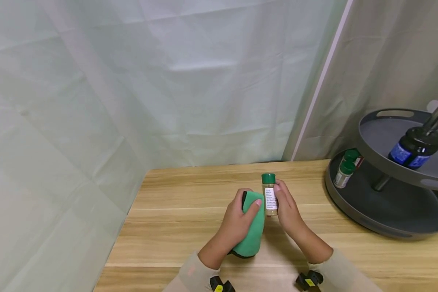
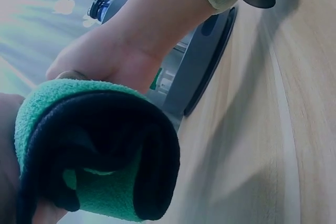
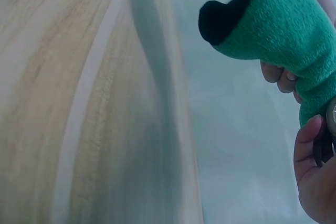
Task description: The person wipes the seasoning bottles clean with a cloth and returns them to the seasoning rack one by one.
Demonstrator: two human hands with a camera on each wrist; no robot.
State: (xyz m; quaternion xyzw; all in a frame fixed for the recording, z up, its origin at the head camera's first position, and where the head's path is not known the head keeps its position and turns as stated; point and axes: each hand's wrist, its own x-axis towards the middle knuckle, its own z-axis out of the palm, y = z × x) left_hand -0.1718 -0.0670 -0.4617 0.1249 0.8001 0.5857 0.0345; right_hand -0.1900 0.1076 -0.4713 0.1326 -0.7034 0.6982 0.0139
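My left hand (image 1: 237, 221) grips a folded green cloth (image 1: 254, 231) with a dark edge, thumb across its front. In the left wrist view the cloth (image 2: 79, 95) curls into a loose roll, its dark underside inward. Just right of it, my right hand (image 1: 288, 207) holds a spice jar (image 1: 269, 194) upright above the table; it has a green cap, a white label and tan contents. Cloth and jar meet side by side. In the right wrist view the cloth (image 3: 283, 24) hangs beside the right hand (image 3: 315, 187), and only a sliver of the jar shows at the frame's edge.
A dark grey two-tier round tray (image 1: 387, 219) stands on the wooden table (image 1: 175, 227) at the right. Green-capped jars (image 1: 344, 174) sit on its lower tier; a dark bottle with a blue label (image 1: 410, 152) is on the upper one. Pale curtains (image 1: 204, 81) hang behind.
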